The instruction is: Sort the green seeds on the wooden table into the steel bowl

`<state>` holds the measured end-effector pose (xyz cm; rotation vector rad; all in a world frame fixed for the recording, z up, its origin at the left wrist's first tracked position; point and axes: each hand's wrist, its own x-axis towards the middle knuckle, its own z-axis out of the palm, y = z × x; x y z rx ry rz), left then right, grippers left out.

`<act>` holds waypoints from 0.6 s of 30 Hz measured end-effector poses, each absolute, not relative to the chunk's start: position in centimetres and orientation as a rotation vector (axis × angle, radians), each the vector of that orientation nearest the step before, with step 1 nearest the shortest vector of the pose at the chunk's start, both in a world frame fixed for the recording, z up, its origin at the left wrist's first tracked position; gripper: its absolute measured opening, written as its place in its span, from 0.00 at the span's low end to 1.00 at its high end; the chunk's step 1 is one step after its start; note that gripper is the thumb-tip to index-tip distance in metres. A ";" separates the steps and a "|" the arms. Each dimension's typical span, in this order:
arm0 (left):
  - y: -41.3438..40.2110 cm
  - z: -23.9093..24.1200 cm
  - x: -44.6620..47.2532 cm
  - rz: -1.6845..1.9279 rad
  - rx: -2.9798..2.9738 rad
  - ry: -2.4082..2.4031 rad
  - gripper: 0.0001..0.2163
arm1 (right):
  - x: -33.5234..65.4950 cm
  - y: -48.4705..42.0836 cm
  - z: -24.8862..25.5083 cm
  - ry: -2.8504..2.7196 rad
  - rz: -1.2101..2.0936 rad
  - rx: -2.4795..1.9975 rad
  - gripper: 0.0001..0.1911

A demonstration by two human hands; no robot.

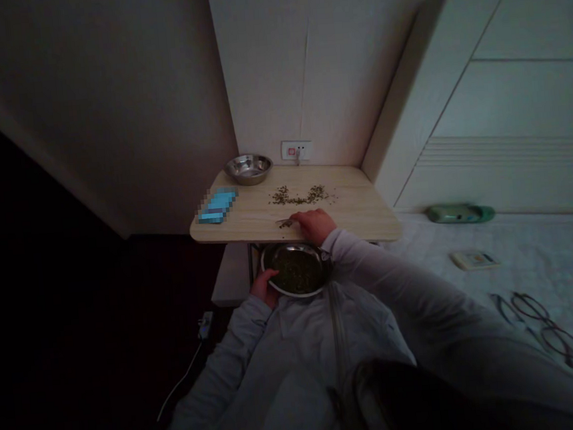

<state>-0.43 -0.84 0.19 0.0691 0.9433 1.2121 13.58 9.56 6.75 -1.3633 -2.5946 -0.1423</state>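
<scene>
My left hand (265,288) grips the left rim of a metal bowl (301,293), its thumb over the edge. Dark green small bits (296,271) fill the bowl, which is held against my lap just below the table's front edge. Over the front part of the small wooden table (252,230), my right hand (316,226) is closed with its fingertips at a little pile of bits (286,224). Whether the fingertips pinch any bits is too small to see. Farther back, more greenish-brown bits (298,199) lie in a loose curved band.
A second metal bowl (249,170) stands at the table's back left, with a blue phone-like slab (217,206) in front. Behind is a wall socket (296,150). On the bed at right lie a green bottle-like object (459,214), a remote-like device (475,259) and glasses (547,323).
</scene>
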 end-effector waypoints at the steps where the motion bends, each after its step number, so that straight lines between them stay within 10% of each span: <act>1: -0.8 0.1 -0.4 1.205 0.067 0.940 0.13 | 13.6 9.3 6.6 -2.613 -0.158 -1.342 0.18; 18: -0.8 -0.7 -0.8 1.285 0.076 0.965 0.13 | 14.9 7.4 6.5 -2.612 -0.126 -1.359 0.18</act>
